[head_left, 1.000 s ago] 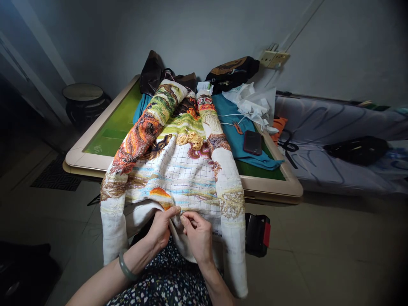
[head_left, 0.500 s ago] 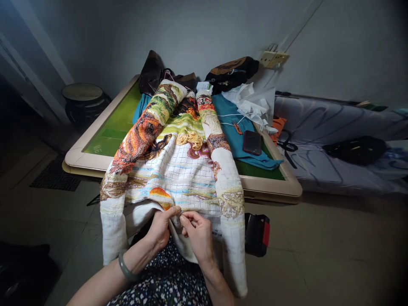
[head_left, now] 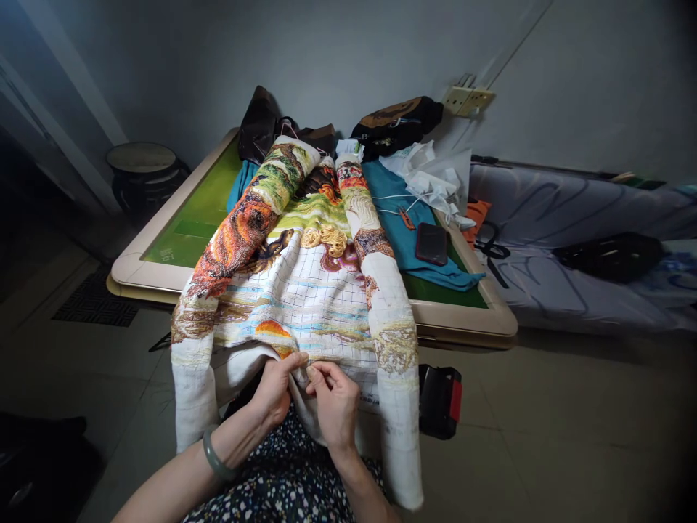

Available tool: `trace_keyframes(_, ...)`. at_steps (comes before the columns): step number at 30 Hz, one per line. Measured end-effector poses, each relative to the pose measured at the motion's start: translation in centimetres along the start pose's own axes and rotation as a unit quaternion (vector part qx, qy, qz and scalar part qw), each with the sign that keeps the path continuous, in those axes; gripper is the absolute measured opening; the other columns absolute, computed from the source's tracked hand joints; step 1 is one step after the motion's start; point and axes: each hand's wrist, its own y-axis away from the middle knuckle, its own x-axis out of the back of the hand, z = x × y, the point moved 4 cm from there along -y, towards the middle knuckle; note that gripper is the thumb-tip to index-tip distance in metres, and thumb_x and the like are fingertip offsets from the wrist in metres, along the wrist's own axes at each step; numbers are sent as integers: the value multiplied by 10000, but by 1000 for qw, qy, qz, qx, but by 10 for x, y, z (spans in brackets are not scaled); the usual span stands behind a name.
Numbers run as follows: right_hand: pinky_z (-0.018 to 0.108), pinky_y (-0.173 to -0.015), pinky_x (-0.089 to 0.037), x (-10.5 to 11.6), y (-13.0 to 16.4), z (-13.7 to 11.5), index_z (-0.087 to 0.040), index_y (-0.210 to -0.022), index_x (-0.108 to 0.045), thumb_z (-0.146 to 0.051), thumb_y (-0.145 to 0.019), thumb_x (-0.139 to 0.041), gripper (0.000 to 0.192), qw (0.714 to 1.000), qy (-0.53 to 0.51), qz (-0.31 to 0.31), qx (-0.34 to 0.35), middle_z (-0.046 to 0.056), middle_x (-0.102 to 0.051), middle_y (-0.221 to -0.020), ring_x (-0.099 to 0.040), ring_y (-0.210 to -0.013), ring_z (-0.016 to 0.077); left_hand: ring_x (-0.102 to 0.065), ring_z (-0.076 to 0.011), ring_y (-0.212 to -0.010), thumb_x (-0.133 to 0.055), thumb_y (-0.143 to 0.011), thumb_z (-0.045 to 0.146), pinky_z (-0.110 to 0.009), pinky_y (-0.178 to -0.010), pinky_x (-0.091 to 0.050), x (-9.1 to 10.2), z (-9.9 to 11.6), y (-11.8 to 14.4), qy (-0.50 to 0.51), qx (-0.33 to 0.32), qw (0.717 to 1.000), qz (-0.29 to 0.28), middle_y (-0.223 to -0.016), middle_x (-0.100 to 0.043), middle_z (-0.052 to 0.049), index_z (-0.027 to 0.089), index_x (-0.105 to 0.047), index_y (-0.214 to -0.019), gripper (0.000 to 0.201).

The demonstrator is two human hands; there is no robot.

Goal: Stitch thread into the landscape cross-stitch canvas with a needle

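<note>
Worktop carries my cloth, draped down to my lap; the far part is stitched, the gridded near part mostly bare. Left hand pinches its edge, right hand pinches beside it.

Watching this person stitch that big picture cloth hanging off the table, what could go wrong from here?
1. Both hands, left hand and right hand, pinch the embroidery cloth close together at its near edge; a needle, too small to see here, might prick a fingertip.
2. The loose yellow thread bundle lies on the sloping cloth and could slide off if the cloth is tugged.
3. The phone sits near the table edge; dragging fabric might nudge it.
</note>
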Motion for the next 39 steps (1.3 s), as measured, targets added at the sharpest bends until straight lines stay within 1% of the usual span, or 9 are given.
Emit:
trace_keyframes(4, 232, -478, -464, 3, -5, -4, -154, -779, -620, -346, -821, -595, 198, 1000, -16, 15, -7, -3, -594, -548, -554, -469, 136, -570, -139, -562, -798, -533, 248, -276, -613, -442, -1, 0, 2, -1, 2, 1000, -17, -593, -659, -27, 107, -680, -615, 202)
trace_keyframes(9, 294, -657, -489, 11, -14, -31, -175, -899, -677, -284, -864, -530, 187, 979, 154, -1, 135, 81, -656, -815, -615, -729, 198, -649, -211, -750, -794, -567, 251, -325, -761, -468, 1, -1, 4, 16, 2, 998, -57, -768, -726, -85, 95, -722, -788, 279)
trace_keyframes(12, 292, -680, -471, 12, -21, -42, -195, -819, -683, -245, -866, -507, 189, 964, 197, -33, 174, 69, -620, -812, -588, -745, 191, -654, -237, -850, -803, -549, 231, -344, -828, -459, 2, 1, 5, 21, -10, 998, -66, -838, -733, -90, 107, -719, -885, 368)
trace_keyframes(14, 267, -643, -468, 12, -27, -43, -192, -743, -639, -255, -856, -519, 176, 974, 150, -55, 159, 49, -602, -771, -571, -706, 170, -655, -242, -861, -805, -540, 225, -351, -843, -458, 2, 3, 5, 20, -19, 998, -65, -860, -733, -89, 111, -714, -915, 402)
trace_keyframes(18, 202, -439, -415, 14, -39, -34, -202, -808, -509, -404, -886, -487, 217, 996, -65, -61, 20, -14, -601, -687, -513, -475, 99, -652, -255, -899, -776, -572, 227, -355, -853, -460, 0, 5, 6, 17, -27, 997, -73, -901, -732, -103, 102, -712, -908, 364)
trace_keyframes(21, 189, -390, -396, 15, -45, -34, -218, -852, -447, -451, -874, -508, 242, 976, -206, -56, -37, -56, -571, -614, -482, -390, 81, -651, -247, -894, -774, -573, 213, -349, -855, -458, 2, 3, 5, 27, -31, 998, -56, -913, -733, -102, 100, -709, -932, 381)
trace_keyframes(25, 169, -371, -352, 21, -51, -38, -215, -819, -441, -407, -817, -601, 250, 950, -300, -46, -69, -82, -485, -558, -424, -382, 61, -651, -234, -902, -759, -613, 239, -340, -867, -453, 4, -3, 3, 59, -33, 997, -37, -948, -731, -96, 104, -704, -970, 385)
trace_keyframes(31, 186, -437, -410, 31, -54, -32, -210, -905, -474, -328, -778, -649, 246, 947, -317, -1, -51, -72, -523, -590, -485, -445, 74, -637, -255, -982, -756, -660, 290, -365, -912, -443, 3, -6, 1, 66, -32, 996, -53, -1017, -720, -116, 108, -684, -1045, 433)
trace_keyframes(39, 252, -528, -498, 46, -52, -12, -139, -868, -593, -350, -755, -679, 254, 980, -177, 93, -4, 7, -643, -652, -574, -496, 120, -605, -289, -1075, -792, -595, 189, -412, -995, -400, -1, 0, 3, 49, -40, 995, -77, -1130, -683, -133, 122, -608, -1195, 631)
